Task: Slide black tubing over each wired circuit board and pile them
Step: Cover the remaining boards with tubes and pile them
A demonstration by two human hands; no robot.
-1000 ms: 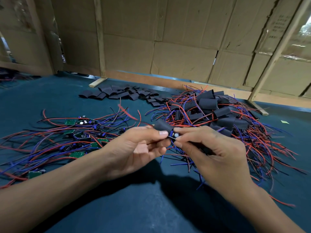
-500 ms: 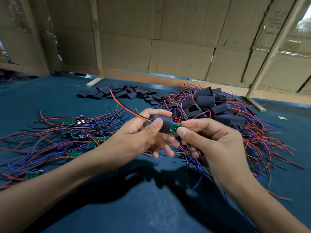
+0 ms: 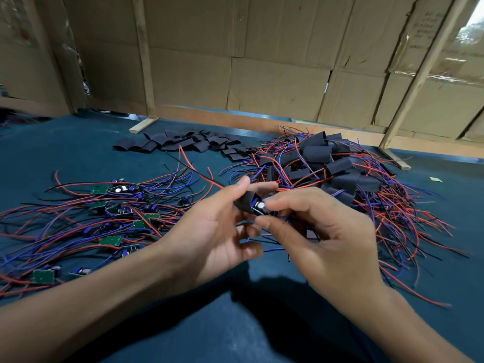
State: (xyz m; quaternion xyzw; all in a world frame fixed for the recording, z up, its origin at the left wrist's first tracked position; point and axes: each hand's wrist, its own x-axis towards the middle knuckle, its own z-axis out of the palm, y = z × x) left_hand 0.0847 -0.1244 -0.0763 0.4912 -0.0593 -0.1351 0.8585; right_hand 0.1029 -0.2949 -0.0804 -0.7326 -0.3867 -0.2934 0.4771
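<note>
**Seating a board in its sleeve**

A dark blue-green table [image 3: 78,153] fills the view, with a cardboard wall [image 3: 275,74] behind it. On the right lies the finished pile [image 3: 330,169]: black sleeves in a tangle of red, blue and black wires. On the left is the spread of bare boards [image 3: 112,213], green and still uncovered, their wires fanned across the cloth. At the back, between the two, sits a row of empty flat sleeves [image 3: 183,144].

Both hands meet over the middle of the table, just in front of the finished pile. The left hand [image 3: 209,231] holds a black sleeve [image 3: 245,203] between thumb and fingers, its open mouth turned toward the right hand. The right hand [image 3: 327,231] pinches the circuit board [image 3: 258,206] at that mouth; a small silver capacitor top shows there, so the board looks mostly inside, not fully seated. Its wires [image 3: 272,249] trail down below the hands.

To do this step well, the left-hand grip should probably stay light on the sleeve's edges so the mouth stays open rather than flattened. The right hand would best push along the sleeve's axis, since tall parts such as the capacitor could catch on the rim if the board tilts. The wires should leave both ends without folding back inside. Once the board is covered, it belongs on the pile to the right.
</note>
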